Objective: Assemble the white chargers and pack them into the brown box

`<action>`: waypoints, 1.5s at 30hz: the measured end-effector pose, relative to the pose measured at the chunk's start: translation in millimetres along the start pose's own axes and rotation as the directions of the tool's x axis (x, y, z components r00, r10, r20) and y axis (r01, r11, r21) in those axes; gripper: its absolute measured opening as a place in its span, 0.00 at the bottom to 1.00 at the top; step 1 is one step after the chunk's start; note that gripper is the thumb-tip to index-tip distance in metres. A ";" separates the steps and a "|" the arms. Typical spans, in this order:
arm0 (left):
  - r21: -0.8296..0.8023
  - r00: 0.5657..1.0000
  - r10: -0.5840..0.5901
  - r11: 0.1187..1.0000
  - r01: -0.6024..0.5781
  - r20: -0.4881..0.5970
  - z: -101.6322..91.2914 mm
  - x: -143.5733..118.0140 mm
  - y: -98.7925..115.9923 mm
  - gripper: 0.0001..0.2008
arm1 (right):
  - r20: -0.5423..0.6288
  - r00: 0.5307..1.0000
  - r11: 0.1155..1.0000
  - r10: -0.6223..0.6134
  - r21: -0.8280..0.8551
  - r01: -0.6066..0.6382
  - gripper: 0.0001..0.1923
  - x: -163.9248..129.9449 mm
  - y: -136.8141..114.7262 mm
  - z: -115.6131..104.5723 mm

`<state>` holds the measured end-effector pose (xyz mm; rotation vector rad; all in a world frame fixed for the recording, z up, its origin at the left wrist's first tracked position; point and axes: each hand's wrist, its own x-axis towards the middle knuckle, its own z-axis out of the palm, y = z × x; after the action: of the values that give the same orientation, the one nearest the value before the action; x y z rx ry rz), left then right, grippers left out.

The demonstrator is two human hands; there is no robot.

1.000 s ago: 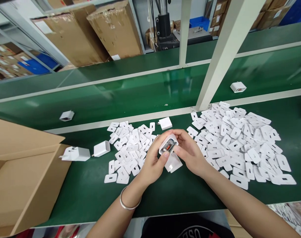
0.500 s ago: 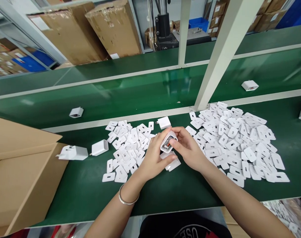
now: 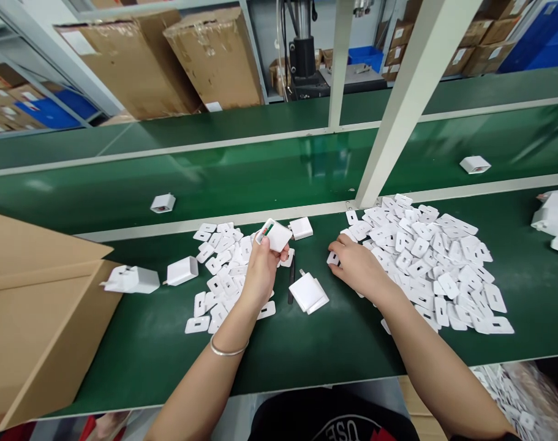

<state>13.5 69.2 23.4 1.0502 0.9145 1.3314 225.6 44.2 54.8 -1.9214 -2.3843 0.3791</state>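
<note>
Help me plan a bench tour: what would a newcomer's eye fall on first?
Small white plates catch the eye: a big heap right of the middle on the green bench, a smaller heap to the left. By the smaller heap, the left hand holds a white charger; the right hand touches a plate at the big heap's edge. An open cardboard box stands lower left.

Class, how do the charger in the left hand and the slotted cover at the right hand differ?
The charger is a thick, box-like block; the cover is a thin, flat piece, and smaller.
The charger shows green and red at one end; the cover has a dark slot.
The left hand grips the charger; the cover is at the right hand, though whether gripped is unclear.
Both are white.
</note>
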 end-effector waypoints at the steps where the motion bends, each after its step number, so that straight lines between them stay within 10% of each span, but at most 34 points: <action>1: -0.041 1.000 -0.016 0.999 0.017 0.005 0.9 0.5 0.6 0.26 | -0.012 1.000 1.000 -0.006 -0.013 0.006 0.10 0.9 -1.2 -0.2; 6: -0.132 0.997 -0.078 0.988 0.079 0.015 3.8 0.8 -0.1 0.23 | -0.158 0.987 0.998 -0.022 0.061 0.032 0.12 4.3 -0.7 2.4; 9: -0.072 0.996 -0.080 0.994 0.082 0.037 3.4 -1.3 -2.4 0.23 | -0.393 0.915 0.904 0.088 0.417 0.092 0.11 4.1 0.8 2.5; 11: 0.025 0.995 -0.075 0.997 0.073 0.062 2.6 -4.9 -4.3 0.21 | -0.450 0.864 0.659 0.225 0.724 0.205 0.07 3.2 -0.5 0.0; 14: 0.198 0.992 -0.012 0.980 -0.013 0.123 1.4 -13.2 -6.8 0.20 | -0.298 0.906 0.172 0.301 0.951 0.256 0.12 2.3 -7.2 -3.8; 17: 0.345 0.974 0.062 0.929 -0.136 0.216 0.5 -21.9 -7.3 0.27 | -0.210 0.949 -0.024 0.234 0.975 0.221 0.16 2.1 -18.6 -1.9; 26: 0.565 0.927 0.198 0.745 -0.355 0.320 0.0 -28.9 -1.7 0.25 | -0.359 0.910 0.068 0.208 0.933 0.353 0.16 -2.8 -44.4 17.3; 32: 0.516 0.864 0.323 0.701 -0.492 0.385 -0.9 -27.0 -1.1 0.22 | -0.478 0.861 0.313 0.172 0.855 0.413 0.15 -4.2 -39.6 17.8; 37: 0.406 0.764 0.460 0.656 -0.636 0.452 -1.9 -25.3 -0.8 0.21 | -0.296 0.955 0.185 -0.025 0.937 0.295 0.25 -4.1 -36.2 14.2; 45: 0.408 0.732 0.479 0.616 -0.674 0.485 3.8 -29.6 6.6 0.21 | -0.332 0.942 0.164 -0.046 0.928 0.335 0.23 -5.2 -37.5 17.3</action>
<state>13.7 39.1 28.9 2.1311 0.7320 1.3563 187.6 29.1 47.1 -0.8833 -1.3910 1.2184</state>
